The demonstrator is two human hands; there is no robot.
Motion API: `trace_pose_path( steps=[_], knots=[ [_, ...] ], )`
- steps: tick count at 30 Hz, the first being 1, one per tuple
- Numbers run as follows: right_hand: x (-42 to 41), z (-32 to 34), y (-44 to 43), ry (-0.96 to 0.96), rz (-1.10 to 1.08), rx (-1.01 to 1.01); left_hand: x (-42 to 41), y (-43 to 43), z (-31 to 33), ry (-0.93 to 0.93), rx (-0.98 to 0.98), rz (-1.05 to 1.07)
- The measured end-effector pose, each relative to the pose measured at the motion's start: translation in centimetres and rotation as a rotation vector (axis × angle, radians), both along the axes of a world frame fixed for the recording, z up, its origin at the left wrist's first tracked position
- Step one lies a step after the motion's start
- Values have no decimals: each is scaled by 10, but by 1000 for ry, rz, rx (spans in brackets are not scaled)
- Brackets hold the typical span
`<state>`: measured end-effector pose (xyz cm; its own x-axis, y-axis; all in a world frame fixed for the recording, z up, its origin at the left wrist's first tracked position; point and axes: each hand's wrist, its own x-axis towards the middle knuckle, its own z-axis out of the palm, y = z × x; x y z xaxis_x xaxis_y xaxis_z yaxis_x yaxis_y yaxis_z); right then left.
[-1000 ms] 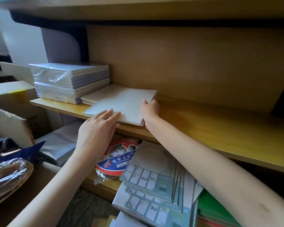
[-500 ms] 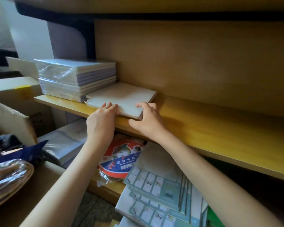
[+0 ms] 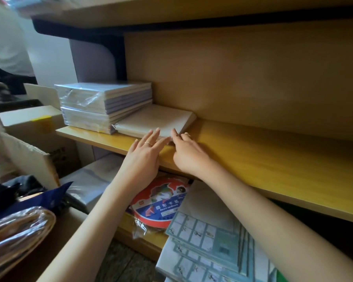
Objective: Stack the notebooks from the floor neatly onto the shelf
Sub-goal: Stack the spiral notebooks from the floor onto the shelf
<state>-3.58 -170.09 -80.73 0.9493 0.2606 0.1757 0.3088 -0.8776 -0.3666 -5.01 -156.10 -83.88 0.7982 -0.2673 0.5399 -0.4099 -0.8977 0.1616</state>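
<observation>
Stationery shop or stockroom

Wooden shelving (image 3: 273, 163) is stocked with goods kept in their wrapping: shrink-wrapped packs of notebooks (image 3: 94, 102) are stacked just left of the fingers (image 3: 155, 134), a bagged pack of round cardboard (image 3: 161, 204) with a printed label is kept below them, grid-printed sheets (image 3: 208, 247) are piled lower right, and cardboard cartons (image 3: 29, 121) are seen far to their left.

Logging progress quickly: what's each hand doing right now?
Left hand: open, straight fingers against the front edge of the white notebook.
Right hand: open, fingertips at its corner.
</observation>
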Motion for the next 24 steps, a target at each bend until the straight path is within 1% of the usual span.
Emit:
trace_pose_path(
  steps=[3,5,7,9,10,12,14,16,18,21,24],
  knots=[
    [4,2,-1,25,11,12,4,-1,1,38,-59,1],
    [6,-1,-3,-9,22,38,7,0,1,74,-43,20],
    [6,-3,-5,-89,39,84,6,0,3,83,-45,11],
    [5,-5,-4,-203,75,87,2,0,5,10,-70,23],
    [4,-7,-4,-263,98,71,0,1,5,-26,-74,45],
    [4,-9,-3,-339,121,2,-1,3,2,-38,-62,74],
    [4,-8,-3,-302,104,-38,2,4,-2,18,-44,82],
    [4,-7,-4,-232,95,-13,9,4,-2,94,-29,83],
    [2,-5,-5,-221,87,27,16,4,0,120,-24,82],
    [-3,-4,-4,-300,71,14,20,7,1,106,-100,45],
    [-7,-4,-3,-430,73,-54,14,7,0,153,-71,35]
  ],
)
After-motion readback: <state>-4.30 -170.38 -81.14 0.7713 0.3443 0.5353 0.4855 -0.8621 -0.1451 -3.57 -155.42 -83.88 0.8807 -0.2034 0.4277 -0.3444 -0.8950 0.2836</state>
